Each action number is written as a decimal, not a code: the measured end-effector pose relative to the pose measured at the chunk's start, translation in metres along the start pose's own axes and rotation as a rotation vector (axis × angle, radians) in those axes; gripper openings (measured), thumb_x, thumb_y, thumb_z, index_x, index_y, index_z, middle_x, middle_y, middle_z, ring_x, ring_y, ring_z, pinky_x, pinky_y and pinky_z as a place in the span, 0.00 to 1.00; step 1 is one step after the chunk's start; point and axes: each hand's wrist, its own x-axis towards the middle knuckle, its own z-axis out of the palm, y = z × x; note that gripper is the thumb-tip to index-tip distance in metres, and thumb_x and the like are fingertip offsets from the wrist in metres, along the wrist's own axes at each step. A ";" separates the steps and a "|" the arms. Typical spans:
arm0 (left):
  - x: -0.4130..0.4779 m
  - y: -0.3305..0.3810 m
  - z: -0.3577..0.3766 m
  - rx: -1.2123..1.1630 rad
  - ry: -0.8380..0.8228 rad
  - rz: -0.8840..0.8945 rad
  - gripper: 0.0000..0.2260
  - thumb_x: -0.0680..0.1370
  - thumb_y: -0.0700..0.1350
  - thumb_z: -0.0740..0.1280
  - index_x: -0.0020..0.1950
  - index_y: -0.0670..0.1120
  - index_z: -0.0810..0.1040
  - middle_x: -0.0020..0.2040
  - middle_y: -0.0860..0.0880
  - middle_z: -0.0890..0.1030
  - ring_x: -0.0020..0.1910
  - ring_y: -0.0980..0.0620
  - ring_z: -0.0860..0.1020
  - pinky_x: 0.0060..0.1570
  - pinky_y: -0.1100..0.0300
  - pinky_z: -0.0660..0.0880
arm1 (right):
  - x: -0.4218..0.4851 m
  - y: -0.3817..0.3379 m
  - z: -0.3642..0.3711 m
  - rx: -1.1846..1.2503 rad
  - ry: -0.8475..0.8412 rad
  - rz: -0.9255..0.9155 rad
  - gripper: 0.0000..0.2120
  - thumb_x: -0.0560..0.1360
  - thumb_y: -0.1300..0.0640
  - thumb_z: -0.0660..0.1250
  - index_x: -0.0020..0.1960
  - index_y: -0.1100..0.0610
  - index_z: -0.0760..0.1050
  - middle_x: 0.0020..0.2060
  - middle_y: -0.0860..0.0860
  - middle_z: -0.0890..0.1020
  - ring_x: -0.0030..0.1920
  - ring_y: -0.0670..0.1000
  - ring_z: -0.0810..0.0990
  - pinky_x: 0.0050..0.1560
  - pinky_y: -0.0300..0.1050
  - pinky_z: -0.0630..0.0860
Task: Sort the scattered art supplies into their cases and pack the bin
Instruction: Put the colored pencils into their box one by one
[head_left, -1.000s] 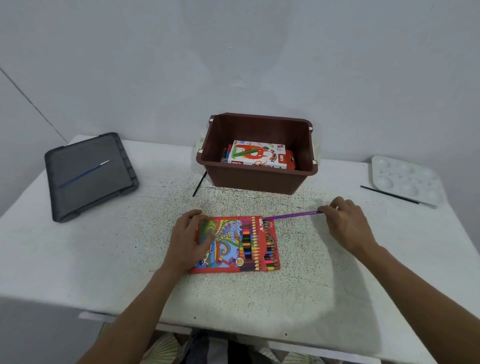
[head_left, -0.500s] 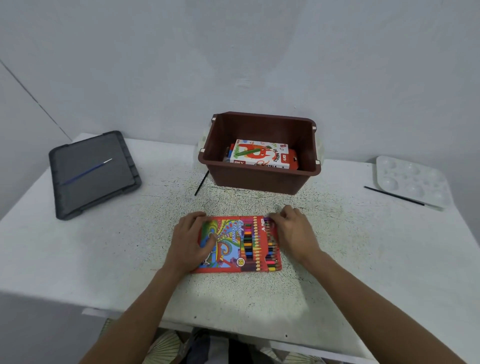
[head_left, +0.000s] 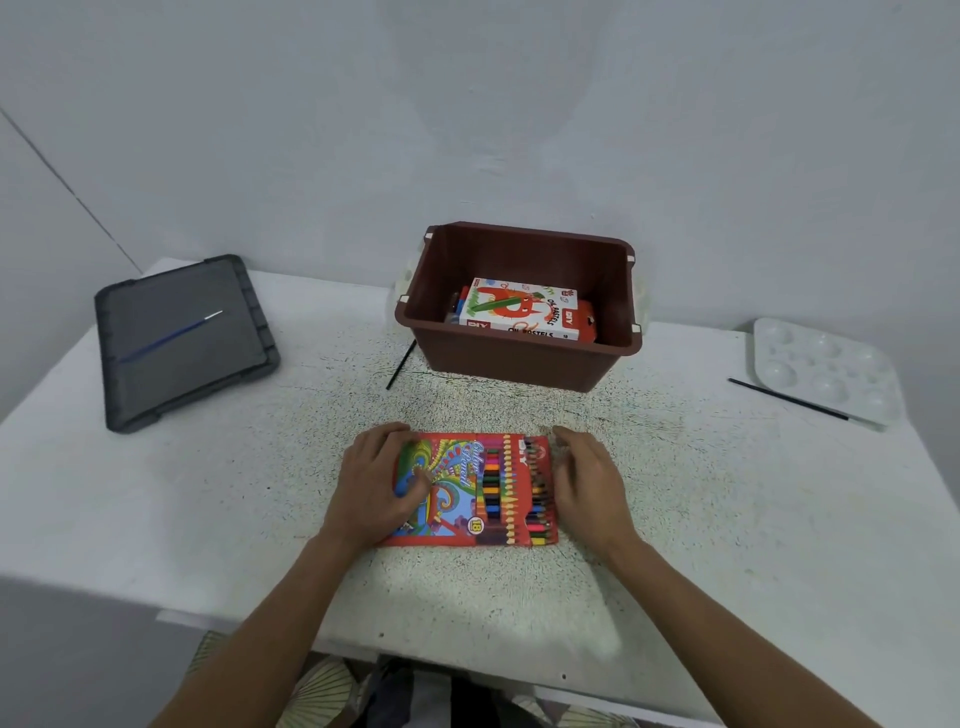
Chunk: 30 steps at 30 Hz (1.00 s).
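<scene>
Centrally, the brown bin (head_left: 519, 364) stands at the back of the white table (head_left: 727, 519), open at the top; one oil pastels box (head_left: 519, 312) lies flat inside it, its long axis running left to right, with a blue and red edge showing under its left end that I cannot identify; one grey tray (head_left: 156, 384) lies at the far left with one blue brush (head_left: 171, 335) lying diagonally in it; one white palette (head_left: 826, 364) sits at the far right, its wells holding nothing visible; two black brushes lie on the table, one (head_left: 401, 365) just beside the bin's left corner, one (head_left: 787, 399) touching the palette's near edge; that makes three brushes in all. One red colour pencil case (head_left: 467, 493) lies flat near the front edge, between both hands, long axis left to right, with pencil ends showing at its right end; the left hand (head_left: 371, 486) rests spread on its left part, thumb on the cover; the right hand (head_left: 589, 486) lies against its right end, fingers blurred, so I cannot tell whether they pinch anything.
</scene>
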 end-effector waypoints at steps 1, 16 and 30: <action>0.000 0.000 0.000 -0.001 -0.001 0.002 0.24 0.72 0.60 0.63 0.62 0.47 0.76 0.63 0.50 0.76 0.61 0.52 0.73 0.60 0.53 0.69 | -0.003 -0.002 -0.001 0.020 -0.011 0.029 0.17 0.82 0.58 0.59 0.70 0.57 0.70 0.60 0.53 0.79 0.58 0.49 0.75 0.59 0.48 0.72; -0.001 0.004 -0.002 0.005 -0.011 0.010 0.25 0.71 0.61 0.62 0.62 0.47 0.76 0.62 0.49 0.77 0.60 0.50 0.73 0.59 0.52 0.70 | -0.027 -0.011 0.024 -0.191 -0.309 -0.020 0.40 0.76 0.29 0.34 0.80 0.50 0.41 0.80 0.50 0.49 0.78 0.49 0.37 0.73 0.44 0.30; 0.000 0.001 0.000 0.009 -0.021 0.014 0.26 0.72 0.62 0.62 0.62 0.47 0.76 0.62 0.50 0.76 0.61 0.51 0.73 0.60 0.53 0.69 | -0.019 -0.015 0.029 -0.136 -0.335 0.003 0.42 0.74 0.27 0.32 0.80 0.50 0.38 0.80 0.48 0.47 0.78 0.47 0.37 0.75 0.45 0.34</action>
